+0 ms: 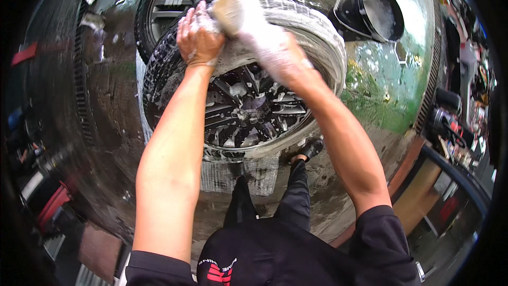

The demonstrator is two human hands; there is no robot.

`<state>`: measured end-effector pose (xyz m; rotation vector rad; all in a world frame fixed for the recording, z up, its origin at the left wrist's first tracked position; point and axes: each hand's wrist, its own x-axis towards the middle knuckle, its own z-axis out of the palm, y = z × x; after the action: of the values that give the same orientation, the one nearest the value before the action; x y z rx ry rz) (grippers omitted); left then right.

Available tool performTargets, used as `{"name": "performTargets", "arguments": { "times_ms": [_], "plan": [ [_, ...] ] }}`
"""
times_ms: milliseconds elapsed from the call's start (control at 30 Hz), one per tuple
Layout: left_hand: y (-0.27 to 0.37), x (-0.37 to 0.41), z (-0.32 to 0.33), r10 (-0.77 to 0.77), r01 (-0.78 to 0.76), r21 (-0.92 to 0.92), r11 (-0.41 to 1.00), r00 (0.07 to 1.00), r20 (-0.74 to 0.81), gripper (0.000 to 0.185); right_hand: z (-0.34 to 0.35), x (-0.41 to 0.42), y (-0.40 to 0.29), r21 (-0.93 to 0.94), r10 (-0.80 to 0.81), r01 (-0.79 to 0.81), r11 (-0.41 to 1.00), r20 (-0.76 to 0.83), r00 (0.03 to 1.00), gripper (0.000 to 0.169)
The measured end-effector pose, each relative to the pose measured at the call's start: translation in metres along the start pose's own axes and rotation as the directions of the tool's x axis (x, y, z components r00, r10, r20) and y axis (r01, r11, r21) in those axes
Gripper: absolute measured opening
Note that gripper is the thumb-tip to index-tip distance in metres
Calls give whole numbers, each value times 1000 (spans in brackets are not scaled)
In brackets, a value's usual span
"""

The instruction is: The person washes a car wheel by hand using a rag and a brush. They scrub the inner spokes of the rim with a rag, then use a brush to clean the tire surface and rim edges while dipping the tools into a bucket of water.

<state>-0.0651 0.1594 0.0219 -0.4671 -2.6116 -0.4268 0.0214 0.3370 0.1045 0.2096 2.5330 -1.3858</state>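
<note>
Before me a tyre (335,53) with soapy foam over its sidewall and tread is mounted on a dark multi-spoke wheel rim (254,107). Foam also clings to the spokes. My left hand (200,35), wet with suds, grips the tyre's far edge at the upper left. In my right hand (258,20) is a tan scrubbing brush or sponge (229,11), pressed to the upper part of the tyre close beside the left hand. Motion blur and foam hide the right fingers and the scrubber's exact kind.
A second wheel with its tyre (154,22) lies just beyond the first. A black bucket (353,12) holding foamy water stands at the upper right. Drain grates (81,75) run along the wet floor (115,103). Cluttered shop gear (456,123) lines the right side.
</note>
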Motion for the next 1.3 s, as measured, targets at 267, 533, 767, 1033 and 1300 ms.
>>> {"name": "performTargets", "arguments": {
  "times_ms": [267,533,767,1033,1300],
  "plan": [
    [-10,2,3,100,-99,59,993,995,-15,49,-6,-51,14,595,391,-174,784,-257,884,55],
    [-5,10,-2,408,-408,4,913,912,29,43,-22,-68,141,566,433,-231,791,-251,866,56],
    [16,6,4,501,-511,44,858,854,137,39,-21,-147,296,568,667,-426,704,-323,671,55],
    [3,7,8,440,-458,75,886,880,179,47,-92,-99,257,703,246,22,711,-277,929,50],
    [22,7,23,430,-450,56,891,878,208,46,-87,-33,163,346,33,81,935,-311,950,62]
  ]
}}
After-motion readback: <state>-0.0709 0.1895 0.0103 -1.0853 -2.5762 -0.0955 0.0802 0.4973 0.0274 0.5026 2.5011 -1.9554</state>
